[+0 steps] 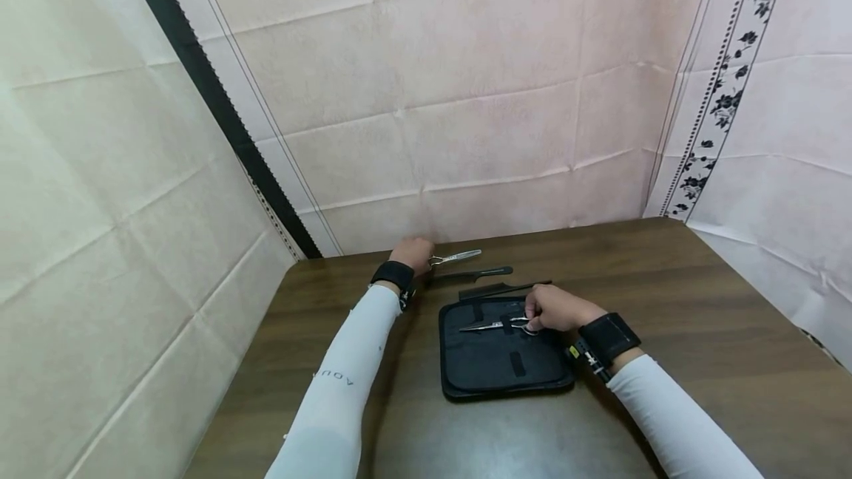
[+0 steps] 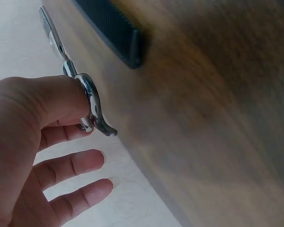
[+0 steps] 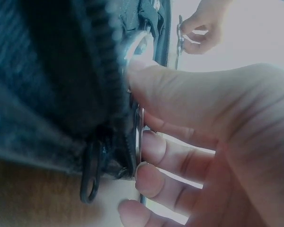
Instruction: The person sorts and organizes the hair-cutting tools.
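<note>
My left hand (image 1: 413,253) pinches the handle of silver thinning scissors (image 1: 459,256) at the table's far edge. In the left wrist view, thumb and index finger hold the handle (image 2: 92,101), while the other fingers are spread loosely. A black zip case (image 1: 466,372) lies at the table's middle, with silver scissors (image 1: 486,327) across it under a strap, blades pointing left. My right hand (image 1: 562,309) pinches the finger rings of these scissors. In the right wrist view, the thumb presses on a ring (image 3: 138,43) beside the case's zip.
Two black combs, a farther comb (image 1: 474,273) and a nearer comb (image 1: 495,290), lie between the thinning scissors and the case. A zip pull (image 3: 89,182) hangs from the case edge. Pale cloth (image 1: 466,131) hangs behind the wooden table (image 1: 665,279).
</note>
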Demonstrator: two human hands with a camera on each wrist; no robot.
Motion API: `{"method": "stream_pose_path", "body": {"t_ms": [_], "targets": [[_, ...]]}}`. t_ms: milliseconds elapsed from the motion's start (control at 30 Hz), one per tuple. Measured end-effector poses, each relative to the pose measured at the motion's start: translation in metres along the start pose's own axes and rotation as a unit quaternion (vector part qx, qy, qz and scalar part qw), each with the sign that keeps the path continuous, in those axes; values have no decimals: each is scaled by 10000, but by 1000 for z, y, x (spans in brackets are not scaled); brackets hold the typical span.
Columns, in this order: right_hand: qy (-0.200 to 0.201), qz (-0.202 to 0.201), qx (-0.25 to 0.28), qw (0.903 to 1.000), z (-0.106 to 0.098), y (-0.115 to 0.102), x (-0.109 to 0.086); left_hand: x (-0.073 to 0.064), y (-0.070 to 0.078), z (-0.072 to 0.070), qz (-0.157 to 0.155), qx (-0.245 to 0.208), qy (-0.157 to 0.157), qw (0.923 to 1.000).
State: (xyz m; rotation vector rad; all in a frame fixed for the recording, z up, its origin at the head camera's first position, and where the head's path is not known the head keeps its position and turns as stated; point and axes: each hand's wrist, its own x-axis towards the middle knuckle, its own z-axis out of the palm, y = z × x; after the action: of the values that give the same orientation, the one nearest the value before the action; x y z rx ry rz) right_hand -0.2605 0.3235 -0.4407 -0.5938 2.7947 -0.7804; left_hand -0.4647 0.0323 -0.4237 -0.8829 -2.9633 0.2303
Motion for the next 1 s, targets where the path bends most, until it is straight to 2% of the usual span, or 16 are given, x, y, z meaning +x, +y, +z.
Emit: {"method": "stream_pose_path", "body": {"t_ms": [200,400,600,833,1000], "targets": [[38,-69,-77,9999,2,-1,0,-18,-3,-6,276,-265,191,9991],[14,-91,10,10000,2,0,2,-38,-8,-8,456,-463,178,9977],[76,-144,-21,9999,-2,1,2,-61,-4,-13,532,-207,207,9982],[89,-217,14,9997,-3,1,-2,-94,7,-21,877,0,254,9958],[68,-244,15,9997,-2,1,-2,-113,12,-23,976,76,255,9949]]}}
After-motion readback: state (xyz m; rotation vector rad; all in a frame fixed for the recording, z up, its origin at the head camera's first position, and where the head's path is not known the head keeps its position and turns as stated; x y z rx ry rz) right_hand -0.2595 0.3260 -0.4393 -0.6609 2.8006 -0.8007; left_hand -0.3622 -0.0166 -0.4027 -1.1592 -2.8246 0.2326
